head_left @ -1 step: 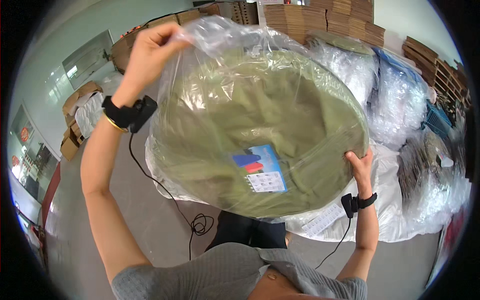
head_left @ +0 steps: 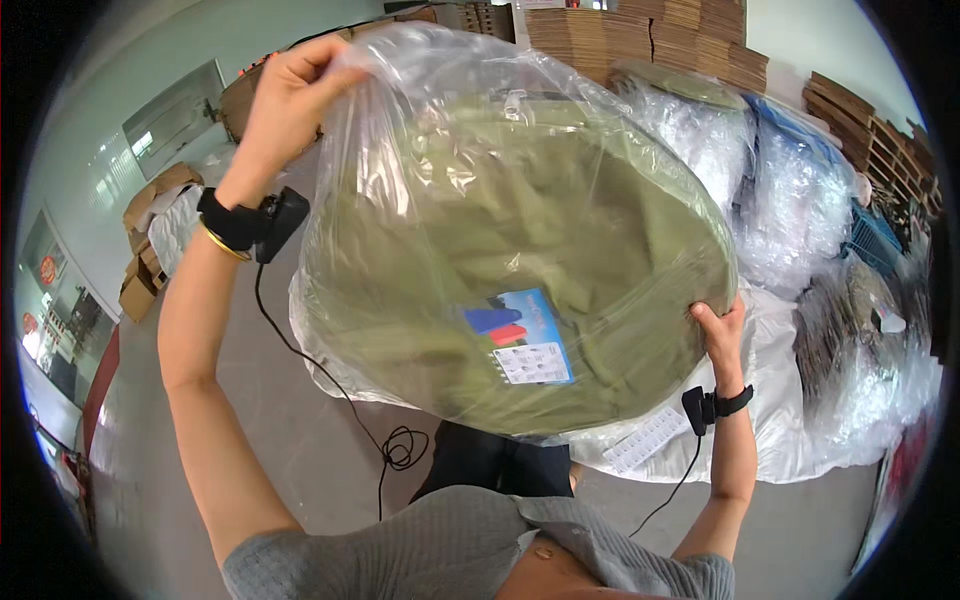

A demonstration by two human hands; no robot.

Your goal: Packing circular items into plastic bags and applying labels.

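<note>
A large round, flat bundle of olive-green fabric lies inside a clear plastic bag, held up in front of me. A printed card with blue, red and white areas shows through the plastic near its lower middle. At the upper left, my left hand is closed in a pinch on the bag's edge and pulls the film taut. My right hand grips the bundle's right rim through the plastic, thumb on top, fingers hidden beneath. Each wrist wears a black strap with a small box.
White sheeting with a printed white sheet on it lies below the bundle. Plastic-wrapped goods are heaped at right, with stacked flat cardboard behind. A black cable coils on the grey floor. Cardboard boxes stand at left.
My left hand has shifted slightly left and up, drawing the bag's edge with it, and the film there is spread wider. My right hand stays on the rim.
</note>
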